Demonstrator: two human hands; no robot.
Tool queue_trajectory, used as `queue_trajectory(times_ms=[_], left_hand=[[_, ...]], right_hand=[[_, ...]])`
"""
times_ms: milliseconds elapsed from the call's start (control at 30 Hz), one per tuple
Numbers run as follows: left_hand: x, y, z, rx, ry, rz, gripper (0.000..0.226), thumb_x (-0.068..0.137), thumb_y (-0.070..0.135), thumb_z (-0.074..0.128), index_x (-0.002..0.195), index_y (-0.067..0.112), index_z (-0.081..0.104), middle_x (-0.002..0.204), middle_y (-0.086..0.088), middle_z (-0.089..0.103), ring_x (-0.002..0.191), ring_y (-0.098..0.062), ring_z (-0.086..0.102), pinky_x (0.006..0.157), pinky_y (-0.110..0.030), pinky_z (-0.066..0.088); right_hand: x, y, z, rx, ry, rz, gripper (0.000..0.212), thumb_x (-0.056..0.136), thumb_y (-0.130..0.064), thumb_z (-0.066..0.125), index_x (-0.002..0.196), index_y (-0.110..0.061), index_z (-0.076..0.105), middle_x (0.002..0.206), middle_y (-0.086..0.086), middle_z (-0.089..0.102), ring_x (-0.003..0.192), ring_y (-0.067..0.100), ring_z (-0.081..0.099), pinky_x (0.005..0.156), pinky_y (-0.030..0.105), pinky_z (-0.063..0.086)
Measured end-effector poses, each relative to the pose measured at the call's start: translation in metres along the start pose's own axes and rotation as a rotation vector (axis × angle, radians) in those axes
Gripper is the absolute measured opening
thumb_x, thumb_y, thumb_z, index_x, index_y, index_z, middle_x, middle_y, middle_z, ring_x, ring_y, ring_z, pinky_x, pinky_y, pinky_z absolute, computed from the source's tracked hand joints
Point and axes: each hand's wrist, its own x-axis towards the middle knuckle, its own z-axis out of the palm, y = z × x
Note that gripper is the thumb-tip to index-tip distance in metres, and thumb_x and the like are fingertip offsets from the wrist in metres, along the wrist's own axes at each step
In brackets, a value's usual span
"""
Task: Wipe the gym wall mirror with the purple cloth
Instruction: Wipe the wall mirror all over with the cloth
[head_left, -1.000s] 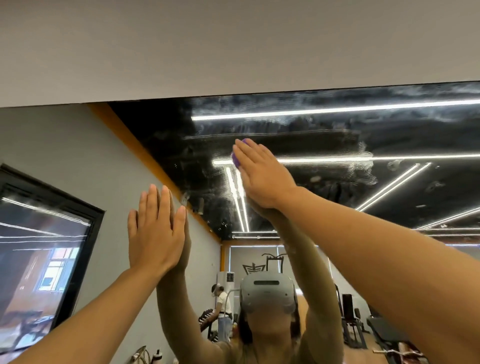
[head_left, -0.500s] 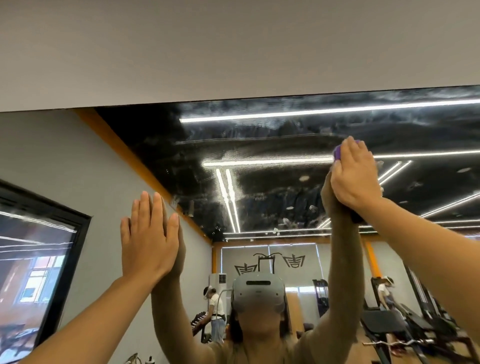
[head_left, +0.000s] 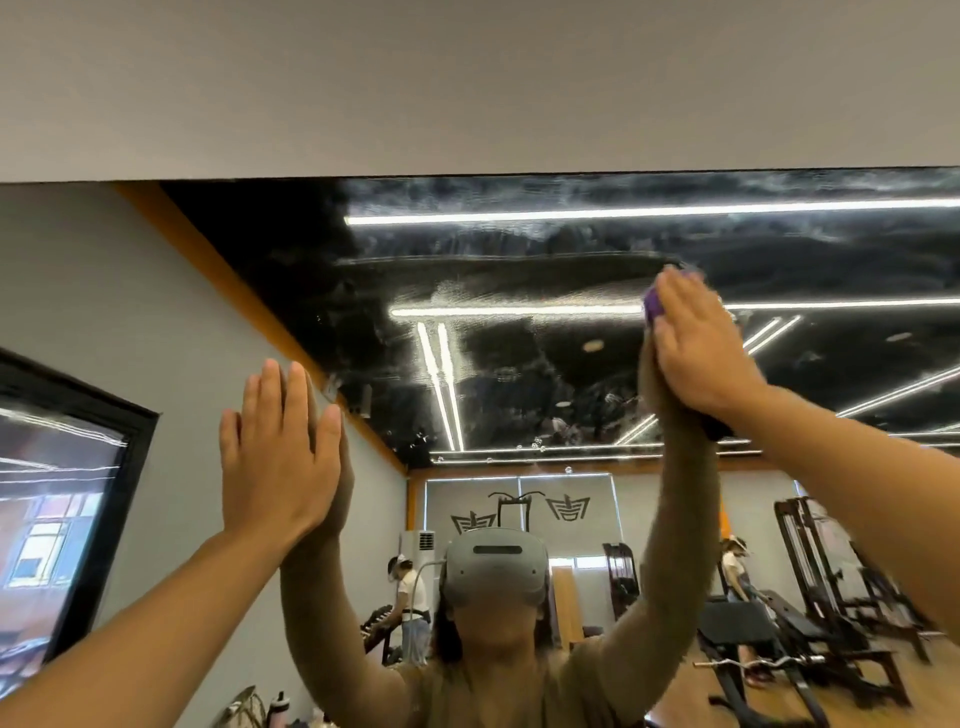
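Mirror (head_left: 519, 364), purple cloth (head_left: 652, 306) under right hand (head_left: 701, 353)

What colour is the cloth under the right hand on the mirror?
Purple; the cloth peeks out beside the right hand in the head view.

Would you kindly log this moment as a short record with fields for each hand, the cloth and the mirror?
left hand: flat on the mirror, fingers straight, holding nothing
right hand: presses the cloth against the glass, fingers straight
cloth: purple, mostly hidden under the right hand
mirror: hazy smears across its upper part, near the top edge
wall: plain grey above the mirror
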Motion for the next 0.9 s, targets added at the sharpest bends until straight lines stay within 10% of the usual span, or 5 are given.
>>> queue_trajectory(times_ms=[233,567,767,900], left_hand=[[-0.001,-0.004,0.005,0.032,0.039,0.017,0.075,0.099,0.053,0.012,0.16,0.011,0.02,0.167,-0.013,0.016,0.155,-0.03,0.01,0.123,-0.047,0.003],[0.0,-0.006,0.008,0.04,0.081,0.035,0.075,0.1,0.054,0.014,0.157,0.007,0.028,0.164,-0.017,0.024,0.153,-0.034,0.017,0.122,-0.053,0.012],[-0.001,-0.005,0.006,0.056,0.09,0.037,0.076,0.1,0.054,0.013,0.158,0.007,0.027,0.165,-0.017,0.023,0.153,-0.034,0.017,0.122,-0.052,0.012],[-0.003,-0.005,0.008,0.053,0.099,0.045,0.073,0.101,0.052,0.013,0.158,0.007,0.027,0.165,-0.016,0.023,0.154,-0.033,0.017,0.123,-0.052,0.012]], right_hand=[[-0.027,-0.004,0.007,0.024,0.01,0.003,0.071,0.096,-0.04,0.019,0.16,-0.009,0.015,0.169,0.007,0.01,0.156,0.018,0.0,0.122,0.026,-0.006],[-0.038,-0.049,0.029,-0.082,-0.17,-0.488,0.067,0.1,-0.045,0.012,0.159,-0.014,0.017,0.166,-0.001,0.01,0.153,0.008,-0.003,0.125,0.027,-0.006],[0.002,-0.001,0.006,-0.037,-0.048,-0.176,0.066,0.1,-0.039,0.021,0.16,-0.014,0.015,0.169,0.002,0.011,0.155,0.013,0.0,0.125,0.03,-0.003],[-0.052,0.006,0.008,-0.024,-0.088,-0.484,0.055,0.104,-0.032,0.03,0.157,-0.019,0.026,0.165,-0.002,0.026,0.155,0.012,0.012,0.127,0.036,0.008]])
